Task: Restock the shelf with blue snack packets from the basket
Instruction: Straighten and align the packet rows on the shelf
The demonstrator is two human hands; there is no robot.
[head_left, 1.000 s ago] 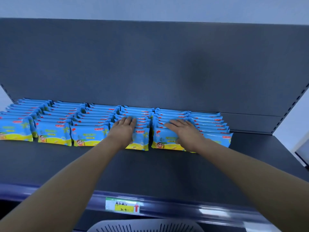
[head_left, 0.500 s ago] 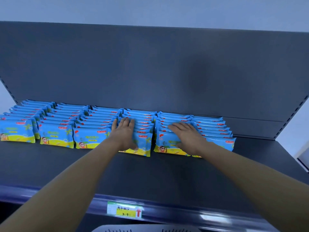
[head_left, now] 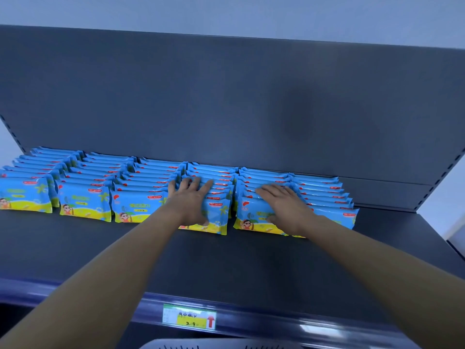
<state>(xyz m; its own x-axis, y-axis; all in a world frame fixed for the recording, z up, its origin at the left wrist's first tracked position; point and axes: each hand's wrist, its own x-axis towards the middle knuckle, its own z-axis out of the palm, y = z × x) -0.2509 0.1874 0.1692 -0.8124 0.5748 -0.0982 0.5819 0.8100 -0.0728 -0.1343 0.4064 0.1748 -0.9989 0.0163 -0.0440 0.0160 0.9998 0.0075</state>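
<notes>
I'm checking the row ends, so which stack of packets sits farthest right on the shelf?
The sixth stack, just right of the right hand. Beyond it the shelf is bare; every other stack has a neighbour on both sides or lies further left.

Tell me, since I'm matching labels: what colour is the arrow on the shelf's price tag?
Red, on the price tag, seen in the head view.
</notes>
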